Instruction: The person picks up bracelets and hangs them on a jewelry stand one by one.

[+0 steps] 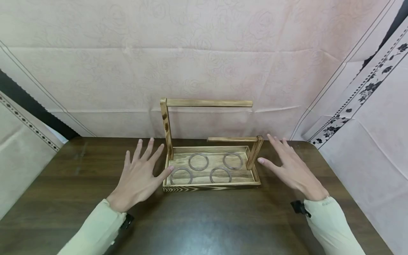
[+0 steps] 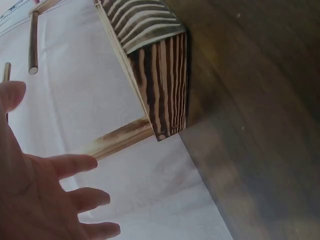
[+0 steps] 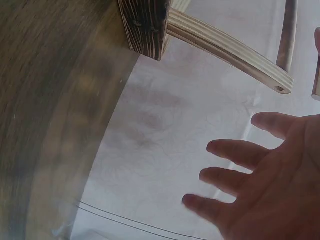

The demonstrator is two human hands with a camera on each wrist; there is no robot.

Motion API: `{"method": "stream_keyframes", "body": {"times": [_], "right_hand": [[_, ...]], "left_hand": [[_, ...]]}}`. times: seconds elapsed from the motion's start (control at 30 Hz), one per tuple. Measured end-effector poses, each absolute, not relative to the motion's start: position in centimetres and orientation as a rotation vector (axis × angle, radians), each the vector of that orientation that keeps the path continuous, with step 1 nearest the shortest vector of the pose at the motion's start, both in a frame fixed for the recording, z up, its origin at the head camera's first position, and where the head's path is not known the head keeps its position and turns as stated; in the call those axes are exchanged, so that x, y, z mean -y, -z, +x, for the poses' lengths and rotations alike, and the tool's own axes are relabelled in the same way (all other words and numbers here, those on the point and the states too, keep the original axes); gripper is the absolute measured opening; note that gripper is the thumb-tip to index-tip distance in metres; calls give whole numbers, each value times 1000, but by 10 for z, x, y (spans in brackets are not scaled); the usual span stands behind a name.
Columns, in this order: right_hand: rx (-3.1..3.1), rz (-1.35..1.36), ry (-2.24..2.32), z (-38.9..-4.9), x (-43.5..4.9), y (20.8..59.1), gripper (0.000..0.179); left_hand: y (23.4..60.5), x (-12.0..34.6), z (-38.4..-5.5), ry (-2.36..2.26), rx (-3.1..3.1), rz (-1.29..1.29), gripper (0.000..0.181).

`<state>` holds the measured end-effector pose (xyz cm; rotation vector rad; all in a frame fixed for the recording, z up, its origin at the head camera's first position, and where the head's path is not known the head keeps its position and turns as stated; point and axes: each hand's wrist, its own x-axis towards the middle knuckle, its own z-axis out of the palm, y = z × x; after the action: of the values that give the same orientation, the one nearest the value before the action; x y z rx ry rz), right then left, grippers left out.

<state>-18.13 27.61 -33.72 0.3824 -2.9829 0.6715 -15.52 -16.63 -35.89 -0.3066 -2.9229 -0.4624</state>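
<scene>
A wooden tray (image 1: 210, 187) with dark burnt grain stands between my two hands. Several thin grey rings (image 1: 198, 170) lie on its floor. From its left end rises a tall post (image 1: 167, 132) bearing a long horizontal rod (image 1: 209, 103); a shorter post (image 1: 255, 153) at the right end carries a lower rod (image 1: 232, 139). My left hand (image 1: 138, 177) is spread at the left end, its thumb overlapping the front left corner in the head view. My right hand (image 1: 293, 170), fingers extended, hovers just past the right end. Both palms hold nothing.
The dark brown table (image 1: 204, 223) reflects light near its front. A pale patterned cloth (image 1: 204, 71) hangs behind its back edge, and another cloth with a black floral border (image 1: 369, 88) hangs on the right. Black bands wrap both wrists.
</scene>
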Motion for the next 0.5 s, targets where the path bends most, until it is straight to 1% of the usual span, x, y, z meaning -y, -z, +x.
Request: {"method": "stream_keyframes", "body": {"times": [0.3, 0.5], "right_hand": [[2876, 477, -803, -199, -270, 338, 73], [2868, 425, -898, -210, -269, 341, 69]], "left_hand": [[363, 161, -162, 609, 2797, -243, 68], [364, 158, -166, 739, 2758, -186, 40]]}}
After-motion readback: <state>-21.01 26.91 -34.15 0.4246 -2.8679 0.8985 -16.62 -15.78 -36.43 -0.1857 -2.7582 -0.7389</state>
